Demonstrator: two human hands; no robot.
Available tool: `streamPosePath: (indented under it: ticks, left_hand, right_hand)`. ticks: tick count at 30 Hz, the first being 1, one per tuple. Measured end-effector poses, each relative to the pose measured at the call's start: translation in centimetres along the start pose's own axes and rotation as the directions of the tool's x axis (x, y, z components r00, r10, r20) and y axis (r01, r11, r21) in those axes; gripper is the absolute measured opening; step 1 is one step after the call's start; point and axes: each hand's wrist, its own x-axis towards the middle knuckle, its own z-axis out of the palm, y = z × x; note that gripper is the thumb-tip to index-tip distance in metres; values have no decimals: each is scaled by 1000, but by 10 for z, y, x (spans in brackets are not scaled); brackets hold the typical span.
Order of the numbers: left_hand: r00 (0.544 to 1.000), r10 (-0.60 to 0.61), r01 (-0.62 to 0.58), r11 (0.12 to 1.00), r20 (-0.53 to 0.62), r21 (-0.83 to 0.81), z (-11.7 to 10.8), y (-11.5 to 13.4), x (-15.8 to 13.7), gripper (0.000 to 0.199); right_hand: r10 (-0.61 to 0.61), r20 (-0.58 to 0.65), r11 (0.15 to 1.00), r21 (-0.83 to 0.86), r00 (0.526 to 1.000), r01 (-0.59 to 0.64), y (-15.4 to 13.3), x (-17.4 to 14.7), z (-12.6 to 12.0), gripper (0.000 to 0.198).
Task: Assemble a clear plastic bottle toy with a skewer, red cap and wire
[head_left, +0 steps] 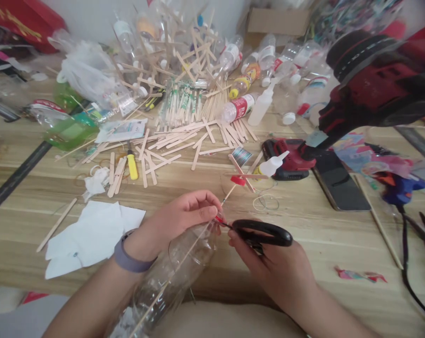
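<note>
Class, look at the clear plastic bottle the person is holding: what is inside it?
A thin wooden skewer runs lengthwise through the clear plastic bottle and sticks out past the neck. The left hand covers the neck, so the opening and the skewer's exit point stay hidden.

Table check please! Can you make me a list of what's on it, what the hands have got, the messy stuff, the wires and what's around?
Surface: wooden table, pale planks, crowded at the back.
Job's things: clear plastic bottle lying in the lap, a thin skewer running through it; red cap at its mouth.
Clutter: heap of craft sticks, empty bottles, white paper scraps, rubber bands, phone, red drill.
Grippers: left hand pinches at the red cap; right hand holds black scissors there.
Cables: black cord from the blue glue gun.
Surroundings: white wall, cardboard box.
</note>
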Motion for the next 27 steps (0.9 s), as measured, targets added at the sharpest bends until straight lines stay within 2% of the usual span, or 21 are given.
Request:
streamPosePath:
  ticks: [3,8,13,17,21,24,27]
  left_hand:
    - [1000,-14,14,1000,-1,3,0,0,1,18]
    - [1000,-11,12,999,-21,30,0,-2,2,17]
    - [1000,1,0,999,-20,47,-2,-6,4,20]
    - [1000,-14,15,998,-15,53,-5,-12,8,21]
    - [995,-60,61,998,-81,5,-7,-17,11,20]
    - [992,-52,50,999,-114,-18,-8,-16,13,20]
    - [992,-63,57,997,-112,-49,-7,-16,13,21]
  right_hand:
    - [1,-34,1000,2,999,-1,1,-1,2,19]
    - [65,-6,997,47,998,-65,-1,2,2,18]
    - [15,33,1000,0,999,-15,2,5,1,20]
    - [-67,121,983,-161,990,86,6,6,4,25]
    - [-193,132,880,-415,972,231,3,6,14,33]
    - [-202,105,849,-476,974,227,1,8,22,33]
    - [-85,119,928,-353,989,122,5,12,26,26]
